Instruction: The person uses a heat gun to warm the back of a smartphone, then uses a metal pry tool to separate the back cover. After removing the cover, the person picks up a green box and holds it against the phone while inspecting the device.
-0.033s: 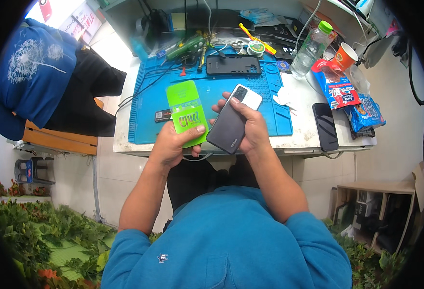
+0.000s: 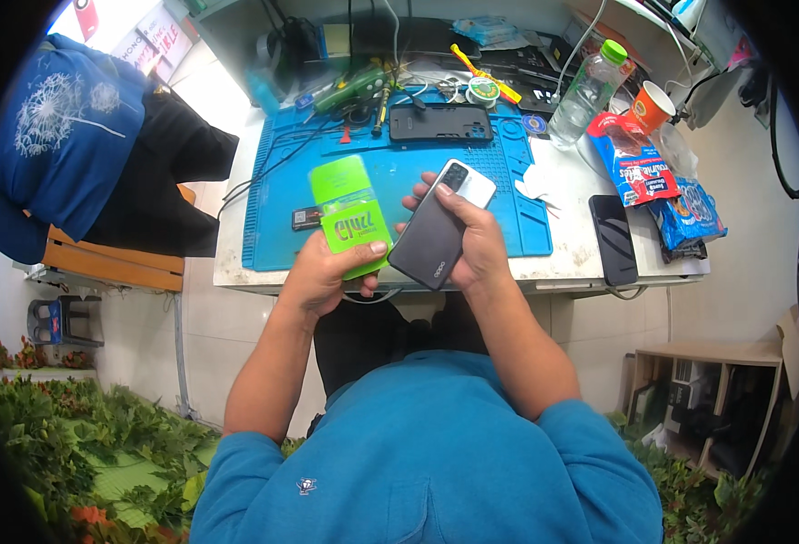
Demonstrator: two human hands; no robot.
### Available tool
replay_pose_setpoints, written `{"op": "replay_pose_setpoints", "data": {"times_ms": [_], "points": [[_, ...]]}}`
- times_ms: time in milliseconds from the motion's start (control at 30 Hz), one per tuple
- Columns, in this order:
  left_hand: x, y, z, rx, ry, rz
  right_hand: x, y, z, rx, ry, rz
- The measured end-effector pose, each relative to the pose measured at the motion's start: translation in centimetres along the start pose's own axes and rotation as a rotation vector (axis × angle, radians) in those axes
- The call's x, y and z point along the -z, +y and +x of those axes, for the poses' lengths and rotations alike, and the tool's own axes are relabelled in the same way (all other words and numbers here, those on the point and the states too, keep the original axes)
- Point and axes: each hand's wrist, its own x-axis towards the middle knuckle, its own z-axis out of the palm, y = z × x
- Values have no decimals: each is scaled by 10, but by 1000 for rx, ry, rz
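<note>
My left hand grips the lower end of a flat bright-green packet, its thumb across the front and the top flap standing up. My right hand holds a smartphone back side up, thumb near the camera block. The phone's back is dark grey with a pale band at the camera end. Both things are held side by side above the near edge of a blue work mat. Partly behind the packet, a small black piece with a white label lies on the mat.
A black phone back shell lies at the mat's far side, near a solder spool and a yellow-red tool. To the right are a bottle, an orange cup, snack packs and a dark phone. A person stands left.
The green packet's top has tipped slightly, so its upper flap looks shorter and sits a little lower. My right hand and the phone have stayed in place.
</note>
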Motion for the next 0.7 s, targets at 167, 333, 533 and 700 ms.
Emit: {"op": "replay_pose_setpoints", "data": {"times_ms": [167,333,533,700], "points": [[-10,-1,-6,-77,37,-51,-4,2,-2,90,0,-35],[-19,-12,-10,-111,132,-122,-2,5,-2,122,-4,-30],[-29,-15,-10,-120,156,-205,-3,5,-5,106,-4,-8],[-31,-13,-7,-101,134,-191,1,4,-3,85,-26,-15]]}}
